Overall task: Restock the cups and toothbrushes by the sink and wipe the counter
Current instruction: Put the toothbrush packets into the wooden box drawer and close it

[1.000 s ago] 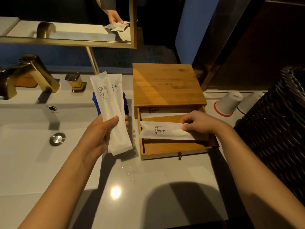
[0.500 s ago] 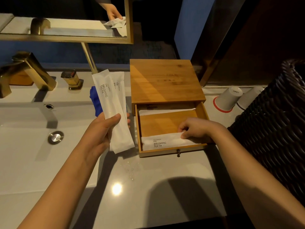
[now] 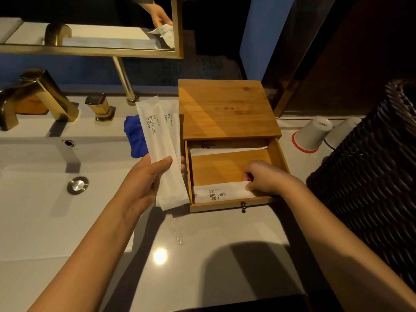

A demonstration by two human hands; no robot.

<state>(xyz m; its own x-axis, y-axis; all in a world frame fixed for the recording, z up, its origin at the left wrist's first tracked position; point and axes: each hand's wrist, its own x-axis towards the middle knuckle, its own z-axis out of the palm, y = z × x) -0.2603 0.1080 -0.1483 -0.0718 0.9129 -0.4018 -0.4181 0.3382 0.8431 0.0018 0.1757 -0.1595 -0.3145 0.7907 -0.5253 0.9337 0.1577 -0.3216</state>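
My left hand (image 3: 144,179) holds two white toothbrush packets (image 3: 161,149) upright, left of a wooden box (image 3: 227,109). The box's drawer (image 3: 225,167) is pulled open. Inside the drawer my right hand (image 3: 263,176) pinches the right end of a toothbrush packet (image 3: 216,194) lying flat against the front wall. Another packet (image 3: 227,150) lies at the back of the drawer, partly under the box top. Two white cups (image 3: 313,134) stand upside down on the counter to the right of the box. A blue cloth (image 3: 135,138) lies behind the packets in my left hand.
A gold faucet (image 3: 38,95) and handle (image 3: 100,106) stand behind the white sink basin (image 3: 33,199) at left. A dark wicker basket (image 3: 373,176) fills the right side. Water drops (image 3: 177,230) sit on the grey counter (image 3: 202,255) before the drawer. A mirror (image 3: 90,25) hangs above.
My right hand has brought its packet from above the drawer down to the drawer's front wall, where it now lies flat. My left hand has kept its two packets in place.
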